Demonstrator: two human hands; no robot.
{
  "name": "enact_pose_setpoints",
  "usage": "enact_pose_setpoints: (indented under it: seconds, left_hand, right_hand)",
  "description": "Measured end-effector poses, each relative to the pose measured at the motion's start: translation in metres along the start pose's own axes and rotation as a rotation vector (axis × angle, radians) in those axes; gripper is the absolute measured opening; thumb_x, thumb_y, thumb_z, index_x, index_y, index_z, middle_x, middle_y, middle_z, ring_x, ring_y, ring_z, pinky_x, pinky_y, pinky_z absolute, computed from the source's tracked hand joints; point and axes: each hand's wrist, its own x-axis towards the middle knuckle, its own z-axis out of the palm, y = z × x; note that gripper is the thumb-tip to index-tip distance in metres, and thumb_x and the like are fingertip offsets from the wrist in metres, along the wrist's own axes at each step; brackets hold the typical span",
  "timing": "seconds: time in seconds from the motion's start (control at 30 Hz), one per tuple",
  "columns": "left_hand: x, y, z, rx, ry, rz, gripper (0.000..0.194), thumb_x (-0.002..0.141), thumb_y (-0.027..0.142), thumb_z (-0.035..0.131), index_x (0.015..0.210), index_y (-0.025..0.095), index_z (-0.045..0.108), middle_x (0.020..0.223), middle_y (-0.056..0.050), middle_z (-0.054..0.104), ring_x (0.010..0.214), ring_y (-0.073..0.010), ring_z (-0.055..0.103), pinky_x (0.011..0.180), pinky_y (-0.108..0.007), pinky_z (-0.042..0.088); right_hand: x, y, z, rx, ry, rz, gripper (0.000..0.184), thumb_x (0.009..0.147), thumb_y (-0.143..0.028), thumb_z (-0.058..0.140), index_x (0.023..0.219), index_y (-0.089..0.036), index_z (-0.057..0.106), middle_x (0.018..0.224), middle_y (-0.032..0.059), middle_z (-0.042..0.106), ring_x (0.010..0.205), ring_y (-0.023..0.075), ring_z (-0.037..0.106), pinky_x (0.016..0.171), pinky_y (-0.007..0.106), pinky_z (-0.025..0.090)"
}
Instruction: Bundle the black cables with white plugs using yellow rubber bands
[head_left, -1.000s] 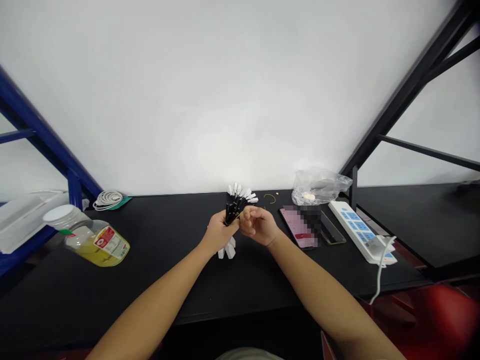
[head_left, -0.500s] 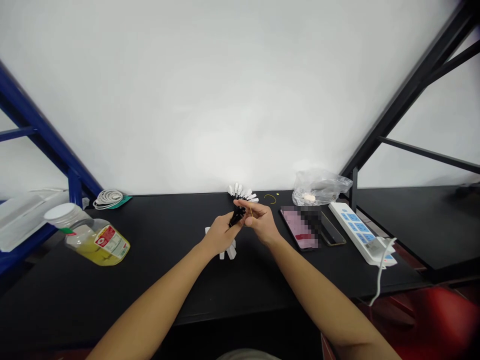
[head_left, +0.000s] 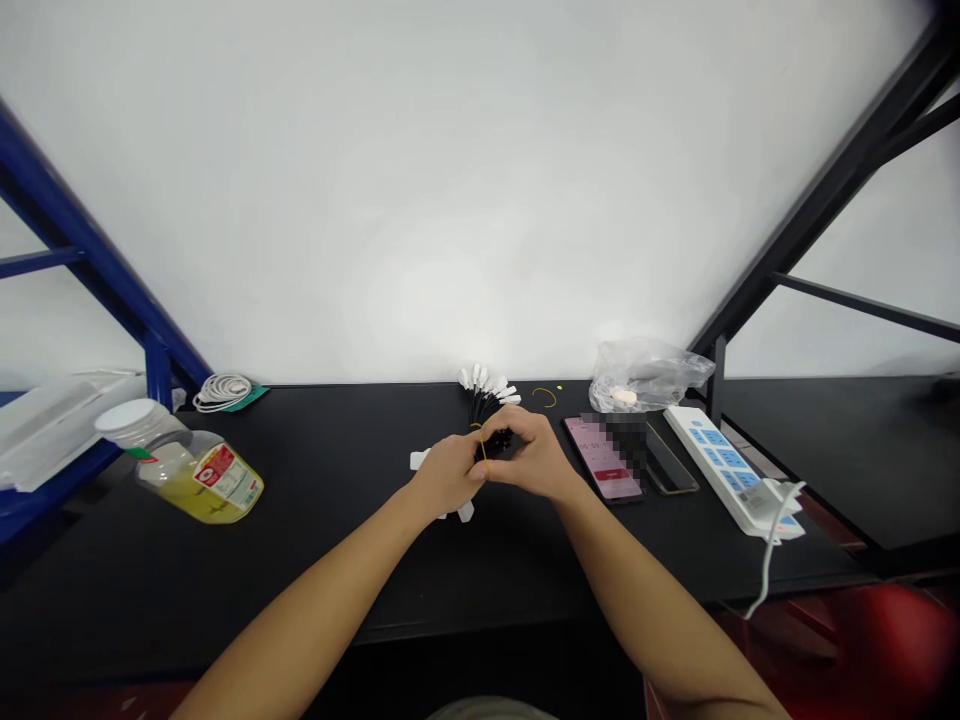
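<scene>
Kept the left hand [head_left: 448, 476] closed around the white-tipped black cable bundle [head_left: 484, 406] over the black table [head_left: 322, 435]; swung the right hand [head_left: 529, 455] inward, half-curled and hooked onto the yellow rubber band [head_left: 484, 456], apparently bringing it closer to the bundle.

single head view, forward and down

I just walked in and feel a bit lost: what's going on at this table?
A person's left hand grips a bundle of black cables with white ends. Their right hand is close beside it, a thin yellow band stretched near its thumb and fingers. Whether the band circles the bundle is hidden. A lit phone lies to the right.
</scene>
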Motion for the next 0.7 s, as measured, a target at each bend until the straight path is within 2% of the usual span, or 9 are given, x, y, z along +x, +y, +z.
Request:
enact_pose_setpoints:
  seconds: [0.1, 0.17, 0.23, 0.3, 0.37, 0.43, 0.5, 0.57, 0.7]
  left_hand:
    - [0.001, -0.005, 0.001, 0.074, -0.025, 0.067, 0.004, 0.076, 0.023, 0.065, 0.080, 0.022, 0.064, 0.066, -0.003, 0.062, 0.062, -0.0209, 0.059, 0.058, -0.028, 0.035]
    - [0.002, -0.008, -0.001, 0.049, -0.014, 0.075, 0.007, 0.082, 0.028, 0.062, 0.083, 0.021, 0.063, 0.069, -0.002, 0.062, 0.062, -0.0191, 0.057, 0.059, -0.028, 0.037]
    - [0.004, -0.010, -0.003, -0.031, 0.029, 0.067, 0.018, 0.089, 0.037, 0.058, 0.085, 0.020, 0.062, 0.071, -0.001, 0.061, 0.064, -0.0170, 0.055, 0.060, -0.027, 0.038]
    - [0.005, -0.011, -0.006, -0.136, 0.088, 0.040, 0.030, 0.092, 0.046, 0.055, 0.084, 0.018, 0.060, 0.071, 0.000, 0.058, 0.064, -0.0151, 0.053, 0.061, -0.026, 0.039]
    - [0.006, -0.010, -0.008, -0.243, 0.123, 0.001, 0.036, 0.091, 0.052, 0.055, 0.082, 0.017, 0.059, 0.069, 0.001, 0.056, 0.064, -0.0137, 0.052, 0.061, -0.025, 0.040]
    - [0.007, -0.009, -0.008, -0.326, 0.146, -0.037, 0.040, 0.088, 0.056, 0.059, 0.081, 0.016, 0.058, 0.069, 0.001, 0.055, 0.064, -0.0128, 0.052, 0.061, -0.024, 0.042]
    - [0.008, -0.008, -0.008, -0.382, 0.144, -0.059, 0.042, 0.085, 0.058, 0.061, 0.082, 0.016, 0.058, 0.069, 0.001, 0.056, 0.063, -0.0120, 0.052, 0.061, -0.024, 0.043]
    - [0.008, -0.010, -0.009, -0.445, 0.100, -0.085, 0.044, 0.084, 0.060, 0.062, 0.082, 0.016, 0.057, 0.063, 0.003, 0.052, 0.056, -0.0103, 0.049, 0.055, -0.023, 0.040]
    - [0.009, -0.019, -0.012, -0.617, -0.093, -0.108, 0.038, 0.079, 0.051, 0.072, 0.085, 0.017, 0.055, 0.050, 0.009, 0.044, 0.042, -0.0066, 0.038, 0.051, -0.023, 0.038]
  right_hand:
    - [0.001, 0.000, 0.001, -0.182, 0.002, -0.076, 0.041, 0.062, -0.046, 0.090, 0.089, -0.021, 0.070, 0.082, 0.0049, 0.070, 0.077, 0.0200, 0.063, 0.073, 0.034, 0.050]
    - [0.000, 0.004, 0.003, -0.305, 0.058, -0.155, 0.056, 0.063, -0.051, 0.088, 0.106, -0.022, 0.069, 0.098, 0.0092, 0.070, 0.091, 0.0250, 0.064, 0.083, 0.039, 0.051]
    - [-0.002, 0.008, 0.005, -0.406, 0.147, -0.238, 0.066, 0.066, -0.054, 0.085, 0.120, -0.023, 0.065, 0.115, 0.0134, 0.065, 0.107, 0.0295, 0.061, 0.093, 0.045, 0.049]
    - [-0.005, 0.011, 0.008, -0.458, 0.164, -0.317, 0.054, 0.074, -0.051, 0.081, 0.119, -0.025, 0.066, 0.119, 0.0134, 0.063, 0.109, 0.0289, 0.060, 0.095, 0.045, 0.047]
    - [-0.008, 0.012, 0.013, -0.424, 0.070, -0.396, 0.031, 0.085, -0.043, 0.073, 0.109, -0.026, 0.070, 0.111, 0.0104, 0.067, 0.099, 0.0237, 0.062, 0.090, 0.040, 0.049]
    - [-0.011, 0.011, 0.018, -0.301, -0.051, -0.423, 0.015, 0.093, -0.036, 0.064, 0.101, -0.024, 0.070, 0.098, 0.0076, 0.068, 0.089, 0.0191, 0.063, 0.085, 0.036, 0.050]
    - [-0.011, 0.010, 0.022, -0.153, -0.104, -0.365, 0.016, 0.097, -0.033, 0.056, 0.094, -0.022, 0.067, 0.088, 0.0061, 0.066, 0.084, 0.0174, 0.062, 0.081, 0.033, 0.051]
    - [-0.011, 0.012, 0.024, -0.016, -0.097, -0.245, 0.023, 0.098, -0.037, 0.054, 0.084, -0.020, 0.063, 0.081, 0.0051, 0.063, 0.081, 0.0174, 0.060, 0.078, 0.033, 0.050]
    - [-0.010, 0.027, 0.024, 0.318, -0.019, 0.086, 0.043, 0.097, -0.053, 0.051, 0.070, -0.019, 0.056, 0.068, 0.0007, 0.054, 0.059, 0.0120, 0.049, 0.057, 0.026, 0.042]
